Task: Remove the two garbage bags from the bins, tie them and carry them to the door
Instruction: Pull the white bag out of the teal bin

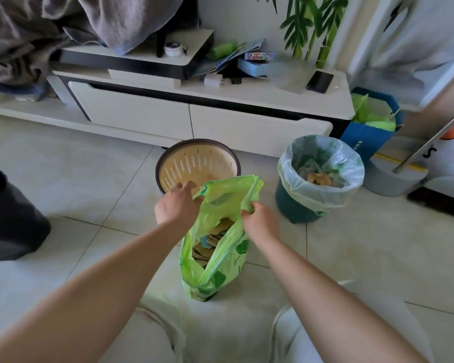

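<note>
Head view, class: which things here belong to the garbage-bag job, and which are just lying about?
Job: green bag, left hand and right hand at its rim, empty beige bin, pale bag still lining the teal bin.
Lying about: phone, grey blanket, mop handle.

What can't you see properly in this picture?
In the head view:
The green bag: deeper rubbish, hidden by its own plastic.
The beige bin: its floor, covered by the left hand and the bag.
The left hand: whether it pinches the bag's rim, too blurred.
The dark shape, left edge: cut off.
The boxes on the cabinet: labels too small.
</note>
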